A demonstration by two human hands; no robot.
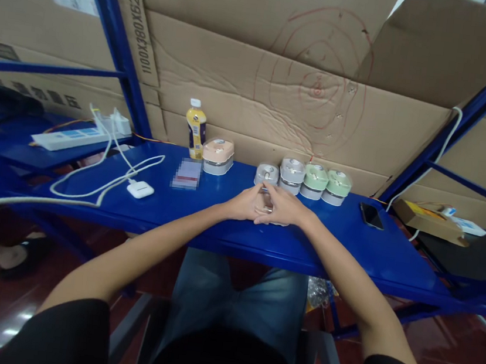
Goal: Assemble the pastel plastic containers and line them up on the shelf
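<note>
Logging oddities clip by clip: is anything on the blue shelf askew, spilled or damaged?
Nothing spilled or damaged. The small containers stand upright in a row, the bottle upright. Only a white cable sprawls loosely. Both hands cover a small item, too hidden to judge.

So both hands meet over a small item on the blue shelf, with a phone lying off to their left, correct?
Not quite. In the head view the dark phone lies to the right of the hands, not the left. Both hands, left hand and right hand, do meet over a small item on the blue shelf.
</note>
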